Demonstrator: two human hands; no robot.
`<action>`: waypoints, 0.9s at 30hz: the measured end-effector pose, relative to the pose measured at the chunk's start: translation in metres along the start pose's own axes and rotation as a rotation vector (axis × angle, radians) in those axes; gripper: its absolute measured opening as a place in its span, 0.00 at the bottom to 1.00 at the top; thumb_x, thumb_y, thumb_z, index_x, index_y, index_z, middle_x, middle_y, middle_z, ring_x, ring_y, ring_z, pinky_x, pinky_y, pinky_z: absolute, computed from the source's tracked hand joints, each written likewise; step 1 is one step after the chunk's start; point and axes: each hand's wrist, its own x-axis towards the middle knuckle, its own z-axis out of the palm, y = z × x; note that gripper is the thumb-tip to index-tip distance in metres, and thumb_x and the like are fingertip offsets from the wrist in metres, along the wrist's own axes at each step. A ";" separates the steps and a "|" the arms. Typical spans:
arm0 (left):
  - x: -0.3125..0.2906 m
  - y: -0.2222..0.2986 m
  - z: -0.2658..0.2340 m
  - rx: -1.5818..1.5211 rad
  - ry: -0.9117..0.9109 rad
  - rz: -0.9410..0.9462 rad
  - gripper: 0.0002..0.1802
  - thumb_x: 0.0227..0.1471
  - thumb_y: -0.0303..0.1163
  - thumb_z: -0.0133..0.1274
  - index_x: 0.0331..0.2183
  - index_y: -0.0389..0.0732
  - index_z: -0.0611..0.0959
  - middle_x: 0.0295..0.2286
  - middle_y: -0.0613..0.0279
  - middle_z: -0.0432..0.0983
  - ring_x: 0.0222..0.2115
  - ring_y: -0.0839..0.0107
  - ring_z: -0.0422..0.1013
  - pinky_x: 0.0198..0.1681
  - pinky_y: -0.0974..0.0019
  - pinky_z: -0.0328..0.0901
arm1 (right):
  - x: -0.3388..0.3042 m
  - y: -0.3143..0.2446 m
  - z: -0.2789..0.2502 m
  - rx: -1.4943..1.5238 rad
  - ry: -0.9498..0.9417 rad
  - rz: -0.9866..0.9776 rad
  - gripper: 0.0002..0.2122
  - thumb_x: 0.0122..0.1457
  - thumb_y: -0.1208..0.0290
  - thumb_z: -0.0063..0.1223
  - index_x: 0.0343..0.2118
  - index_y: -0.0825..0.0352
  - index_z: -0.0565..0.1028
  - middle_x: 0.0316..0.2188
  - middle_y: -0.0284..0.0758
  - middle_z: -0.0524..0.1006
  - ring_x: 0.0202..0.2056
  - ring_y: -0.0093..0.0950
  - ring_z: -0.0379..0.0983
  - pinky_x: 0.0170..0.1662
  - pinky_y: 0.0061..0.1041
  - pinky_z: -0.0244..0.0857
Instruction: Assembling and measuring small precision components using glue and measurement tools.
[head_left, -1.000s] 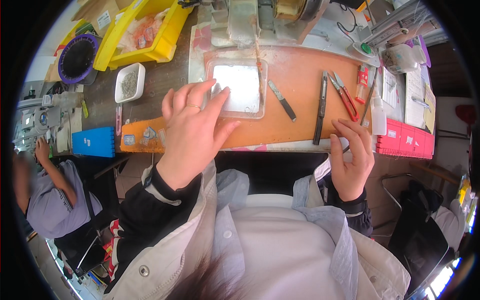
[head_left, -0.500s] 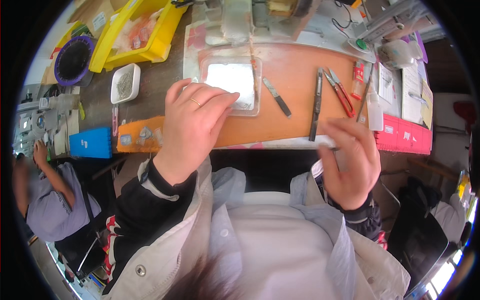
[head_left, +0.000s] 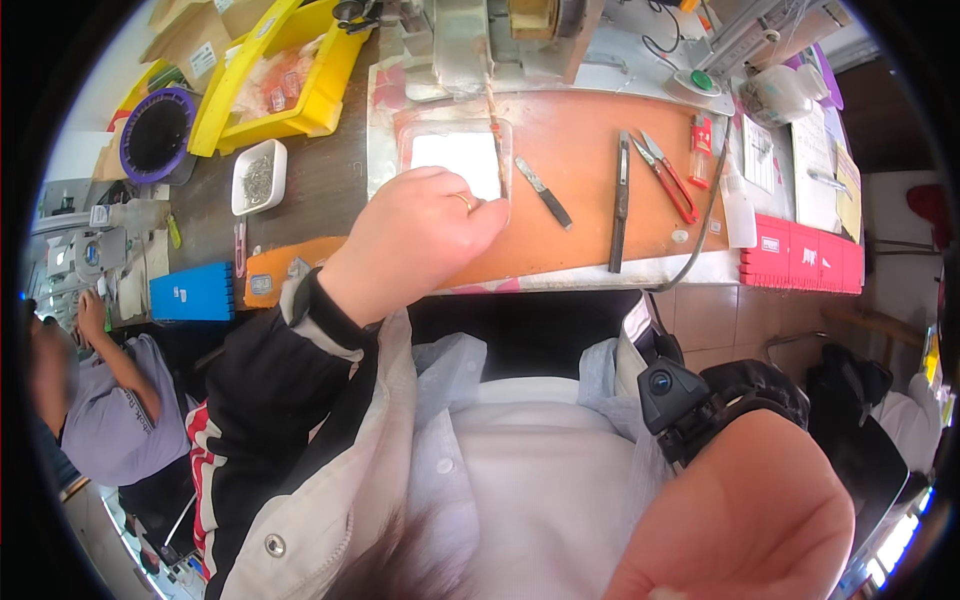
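The left hand [head_left: 425,235] was bent over the near part of the tray [head_left: 455,128], its fingers curled close together, though I cannot tell whether they held anything; the tray lay on the orange board [head_left: 575,140], the knife [head_left: 554,209] just to its right. The right hand [head_left: 745,510] was well apart from the board; I cannot tell its fingers' spread; right of the knife lay the snips [head_left: 676,187].

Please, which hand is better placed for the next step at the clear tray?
Probably the left hand: it is over the near edge of the clear tray; the right hand is well away from the bench.
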 end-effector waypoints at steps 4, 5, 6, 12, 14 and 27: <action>0.005 -0.002 -0.001 0.064 -0.003 0.055 0.05 0.38 0.28 0.55 0.25 0.44 0.78 0.17 0.66 0.69 0.24 0.67 0.71 0.29 0.65 0.68 | -0.005 0.000 -0.014 0.059 -0.039 0.138 0.12 0.51 0.84 0.49 0.38 0.71 0.80 0.29 0.39 0.78 0.29 0.28 0.74 0.32 0.24 0.71; 0.005 -0.001 -0.004 0.089 -0.002 0.056 0.05 0.39 0.28 0.56 0.25 0.43 0.78 0.18 0.66 0.70 0.25 0.67 0.72 0.30 0.65 0.68 | -0.005 -0.003 -0.018 0.069 -0.047 0.177 0.12 0.50 0.84 0.49 0.38 0.71 0.80 0.29 0.38 0.77 0.28 0.27 0.73 0.31 0.23 0.70; 0.005 0.001 -0.004 0.084 0.011 0.064 0.05 0.39 0.27 0.56 0.25 0.43 0.78 0.19 0.66 0.70 0.25 0.67 0.72 0.31 0.65 0.68 | -0.005 -0.006 -0.022 0.081 -0.055 0.217 0.12 0.50 0.85 0.49 0.38 0.71 0.80 0.28 0.38 0.77 0.28 0.26 0.73 0.30 0.23 0.69; 0.007 -0.002 0.002 -0.084 0.073 -0.065 0.06 0.40 0.23 0.57 0.26 0.41 0.79 0.22 0.61 0.73 0.27 0.61 0.72 0.32 0.60 0.67 | -0.027 0.013 -0.041 -0.006 -0.069 0.384 0.16 0.47 0.78 0.53 0.40 0.59 0.83 0.33 0.32 0.80 0.20 0.20 0.68 0.23 0.18 0.61; 0.003 -0.004 0.005 -0.138 0.113 -0.144 0.07 0.40 0.22 0.57 0.27 0.41 0.79 0.22 0.59 0.74 0.27 0.58 0.72 0.32 0.58 0.67 | -0.047 0.029 -0.052 -0.021 -0.271 0.435 0.16 0.39 0.77 0.59 0.35 0.63 0.85 0.39 0.30 0.82 0.20 0.18 0.73 0.22 0.17 0.66; 0.000 -0.003 -0.004 -0.330 -0.003 -0.384 0.11 0.44 0.21 0.57 0.34 0.41 0.82 0.27 0.53 0.79 0.29 0.52 0.75 0.32 0.56 0.69 | -0.106 0.027 -0.068 -0.152 -0.452 0.733 0.17 0.40 0.85 0.60 0.37 0.65 0.83 0.39 0.35 0.81 0.26 0.29 0.78 0.26 0.26 0.72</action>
